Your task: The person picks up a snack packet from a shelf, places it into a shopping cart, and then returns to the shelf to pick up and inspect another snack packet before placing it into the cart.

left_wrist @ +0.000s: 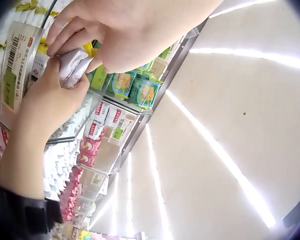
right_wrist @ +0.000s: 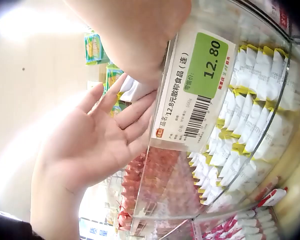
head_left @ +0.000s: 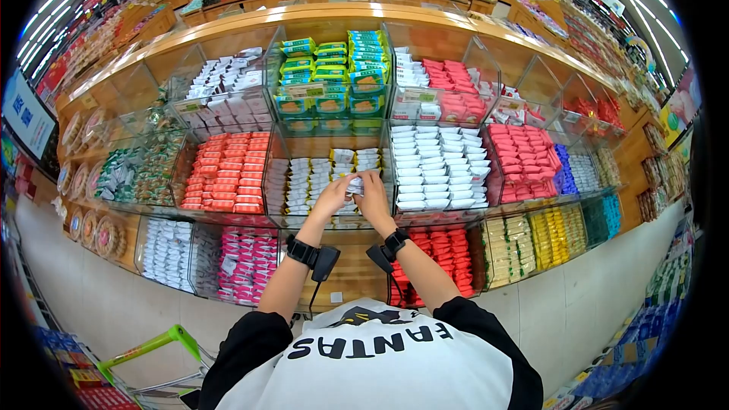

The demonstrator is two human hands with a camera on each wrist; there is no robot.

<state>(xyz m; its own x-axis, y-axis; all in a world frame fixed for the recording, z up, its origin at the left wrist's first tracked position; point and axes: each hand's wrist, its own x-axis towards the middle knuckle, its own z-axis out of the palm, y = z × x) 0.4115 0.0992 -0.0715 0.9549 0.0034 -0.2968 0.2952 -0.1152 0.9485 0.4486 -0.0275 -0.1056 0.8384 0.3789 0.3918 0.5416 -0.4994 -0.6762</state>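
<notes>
A small white wrapped snack packet (left_wrist: 72,66) is between both hands, over the middle bin of white packets with yellow ends (head_left: 298,182). My right hand (head_left: 372,196) pinches it between thumb and finger. The fingers of my left hand (head_left: 332,196) curl round its other side, as the left wrist view shows. In the right wrist view the left palm (right_wrist: 97,135) faces the camera, and the packet is mostly hidden behind the right hand (right_wrist: 140,35). Right beside the hands is a price tag (right_wrist: 195,90) reading 12.80 on the bin's clear front.
Clear-walled bins surround the hands: orange-red packets (head_left: 228,173) to the left, white packets (head_left: 440,167) to the right, green packets (head_left: 330,83) behind. A wooden ledge (head_left: 345,266) lies below. A green-handled shopping cart (head_left: 144,345) stands at lower left.
</notes>
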